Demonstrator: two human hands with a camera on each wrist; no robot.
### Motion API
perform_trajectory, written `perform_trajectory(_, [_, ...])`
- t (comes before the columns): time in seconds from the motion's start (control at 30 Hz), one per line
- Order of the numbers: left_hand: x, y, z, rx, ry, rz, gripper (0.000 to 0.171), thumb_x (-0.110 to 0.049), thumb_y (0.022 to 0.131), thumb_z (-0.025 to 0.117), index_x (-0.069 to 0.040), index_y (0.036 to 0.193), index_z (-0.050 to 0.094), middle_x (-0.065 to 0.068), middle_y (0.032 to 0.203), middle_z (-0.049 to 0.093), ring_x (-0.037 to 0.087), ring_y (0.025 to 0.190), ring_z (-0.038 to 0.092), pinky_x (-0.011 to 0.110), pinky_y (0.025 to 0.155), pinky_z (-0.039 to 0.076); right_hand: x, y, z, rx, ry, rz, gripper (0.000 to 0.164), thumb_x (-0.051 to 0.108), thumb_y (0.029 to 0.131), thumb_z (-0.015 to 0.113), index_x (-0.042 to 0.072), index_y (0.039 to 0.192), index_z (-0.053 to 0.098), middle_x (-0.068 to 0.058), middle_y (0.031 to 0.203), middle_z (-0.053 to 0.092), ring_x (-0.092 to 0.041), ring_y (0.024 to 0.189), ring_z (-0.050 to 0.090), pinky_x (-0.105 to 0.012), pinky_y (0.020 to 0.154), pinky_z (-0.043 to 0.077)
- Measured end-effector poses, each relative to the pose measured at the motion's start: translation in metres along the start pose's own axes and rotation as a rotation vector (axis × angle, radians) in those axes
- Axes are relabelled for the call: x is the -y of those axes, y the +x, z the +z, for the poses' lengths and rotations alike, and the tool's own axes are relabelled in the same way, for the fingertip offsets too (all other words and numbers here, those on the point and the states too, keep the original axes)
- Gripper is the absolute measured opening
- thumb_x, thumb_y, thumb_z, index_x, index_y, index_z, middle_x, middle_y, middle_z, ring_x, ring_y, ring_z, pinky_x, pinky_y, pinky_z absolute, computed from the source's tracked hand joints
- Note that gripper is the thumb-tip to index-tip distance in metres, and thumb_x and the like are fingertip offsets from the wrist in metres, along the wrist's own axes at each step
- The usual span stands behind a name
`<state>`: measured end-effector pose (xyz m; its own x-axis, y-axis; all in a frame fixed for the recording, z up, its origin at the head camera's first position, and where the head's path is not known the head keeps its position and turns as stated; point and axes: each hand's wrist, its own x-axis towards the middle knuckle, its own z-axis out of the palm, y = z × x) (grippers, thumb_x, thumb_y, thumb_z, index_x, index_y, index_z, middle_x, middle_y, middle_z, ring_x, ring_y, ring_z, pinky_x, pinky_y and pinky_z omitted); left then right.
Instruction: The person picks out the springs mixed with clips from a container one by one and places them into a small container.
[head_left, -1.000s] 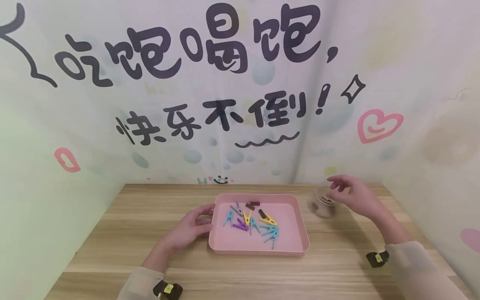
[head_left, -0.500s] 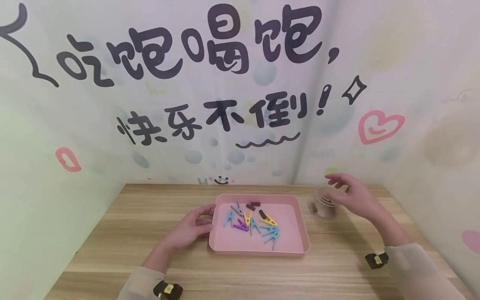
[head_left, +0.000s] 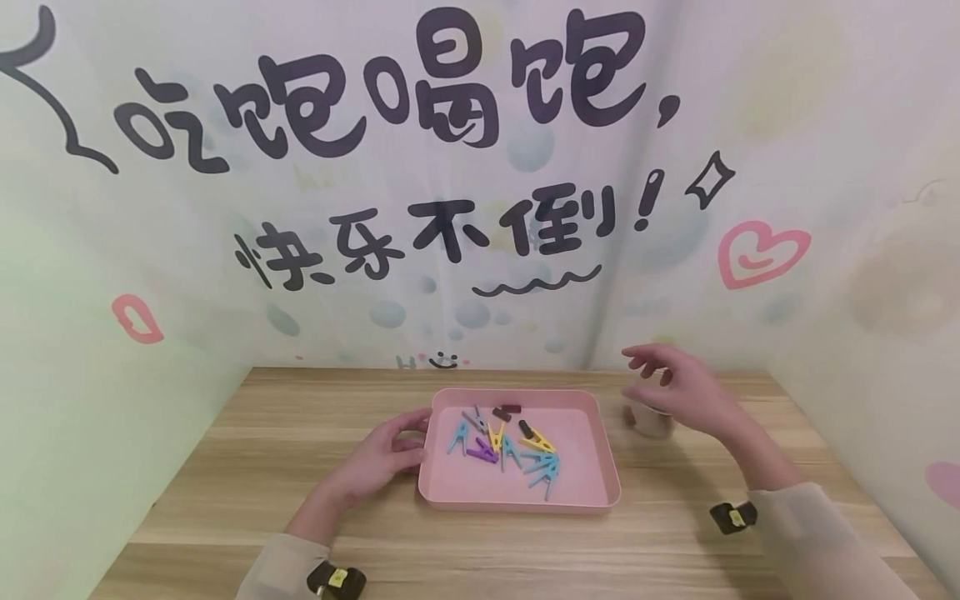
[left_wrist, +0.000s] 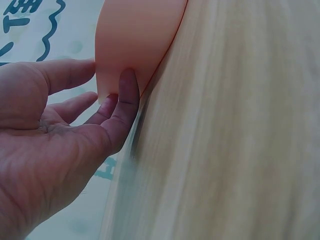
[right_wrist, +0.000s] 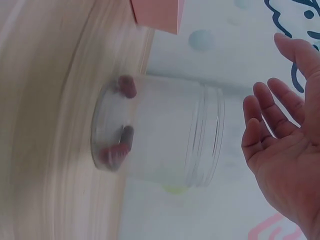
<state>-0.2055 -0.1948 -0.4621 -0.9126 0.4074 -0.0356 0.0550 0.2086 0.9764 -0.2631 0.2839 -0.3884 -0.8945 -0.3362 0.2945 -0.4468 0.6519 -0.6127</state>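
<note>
A pink tray [head_left: 588,487] lies on the table with several small clothespins in it: light blue [head_left: 508,450], yellow [head_left: 538,443], purple [head_left: 482,450] and grey [head_left: 477,420]. Several dark brown little pieces [head_left: 501,413] lie among them. My left hand [head_left: 382,454] rests its fingertips against the tray's left side; the left wrist view shows them touching the pink wall [left_wrist: 135,35]. To the right of the tray, a clear jar [right_wrist: 160,130] stands upright without a lid, with several small dark reddish pieces [right_wrist: 117,155] at its bottom. My right hand [head_left: 686,392], holding nothing, is above the jar with fingers spread.
The wood-grain table [head_left: 315,500] ends at a printed white cloth backdrop [head_left: 337,325] close behind the tray and jar. More cloth hangs at both sides. A black wrist device [head_left: 733,517] sits by the right sleeve, another [head_left: 336,579] by the left.
My right hand has moved a little left over the jar, toward the tray, now hiding more of the jar's mouth. My left hand, the tray and its contents have stayed put.
</note>
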Motion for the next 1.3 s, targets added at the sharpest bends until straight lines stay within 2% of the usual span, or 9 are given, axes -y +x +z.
perform_trajectory(0.33, [0.002,-0.001,0.0,-0.002,0.01,-0.004,0.064,0.0,0.106,0.06,0.005,0.163,0.031,0.03,0.155,0.042,0.046,0.132,0.058,0.042,0.102,0.059,0.017,0.012,0.024,0.095,0.032,-0.032,0.046,0.023,0.091,0.087,0.011,0.132,0.071,0.0,0.11,0.069,-0.028,0.098,0.064,-0.028,0.079,0.056])
perform_trajectory(0.47, [0.001,-0.001,0.0,-0.005,0.02,-0.003,0.064,-0.001,0.105,0.06,0.006,0.163,0.031,0.031,0.155,0.042,0.046,0.132,0.058,0.043,0.102,0.059,0.022,0.016,0.032,0.124,0.02,-0.033,0.043,0.023,0.091,0.087,0.014,0.13,0.071,0.003,0.108,0.069,-0.025,0.094,0.064,-0.029,0.074,0.057])
perform_trajectory(0.7, [0.0,-0.002,-0.002,-0.015,0.024,-0.007,0.065,-0.002,0.105,0.061,0.004,0.163,0.032,0.029,0.156,0.042,0.045,0.132,0.058,0.043,0.103,0.058,0.029,0.025,0.049,0.187,0.046,-0.094,0.039,0.014,0.091,0.084,0.015,0.128,0.072,0.007,0.107,0.07,-0.017,0.095,0.065,-0.032,0.081,0.058])
perform_trajectory(0.87, [0.001,-0.002,-0.002,-0.018,0.015,-0.008,0.065,-0.002,0.105,0.061,0.004,0.163,0.032,0.029,0.156,0.042,0.045,0.132,0.058,0.043,0.103,0.058,0.032,0.031,0.061,0.233,0.065,-0.107,0.037,0.009,0.091,0.08,0.012,0.127,0.072,0.006,0.107,0.07,-0.019,0.095,0.065,-0.033,0.082,0.059])
perform_trajectory(1.13, [0.001,-0.001,-0.001,-0.019,0.016,-0.006,0.064,-0.001,0.105,0.061,0.004,0.163,0.032,0.029,0.156,0.042,0.045,0.132,0.058,0.043,0.103,0.058,0.032,0.042,0.079,0.31,0.078,-0.14,0.041,0.014,0.093,0.083,0.007,0.131,0.071,-0.007,0.109,0.072,-0.022,0.096,0.065,-0.03,0.079,0.058])
perform_trajectory(1.3, [0.001,0.001,-0.001,-0.017,0.007,-0.008,0.064,-0.001,0.105,0.061,0.003,0.163,0.033,0.03,0.156,0.041,0.045,0.132,0.058,0.043,0.103,0.058,0.032,0.047,0.09,0.345,0.066,-0.129,0.042,0.02,0.093,0.084,0.01,0.132,0.071,0.001,0.108,0.072,-0.018,0.096,0.064,-0.031,0.08,0.059])
